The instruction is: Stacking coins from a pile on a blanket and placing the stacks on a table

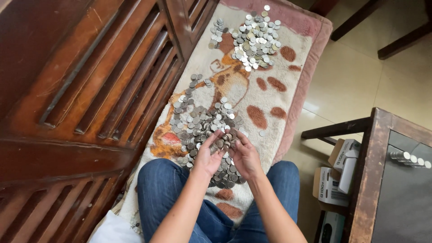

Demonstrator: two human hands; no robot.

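A large heap of silver and brownish coins (202, 123) lies on a cream blanket (270, 103) with brown patches, right in front of my knees. My left hand (208, 155) and my right hand (244, 155) rest palm-up together on the near edge of this heap, fingers curled around a small bunch of coins (225, 141) between them. A second, lighter heap of coins (256, 38) lies at the far end of the blanket. My jeans-clad legs (166, 189) flank the near coins.
A dark wooden slatted panel (90, 90) runs along the left. To the right stands a wooden table (378, 171) with a dark top and stacked coins (409, 158); small cardboard boxes (335, 180) sit under it. Chair legs (360, 18) stand on the tiled floor beyond.
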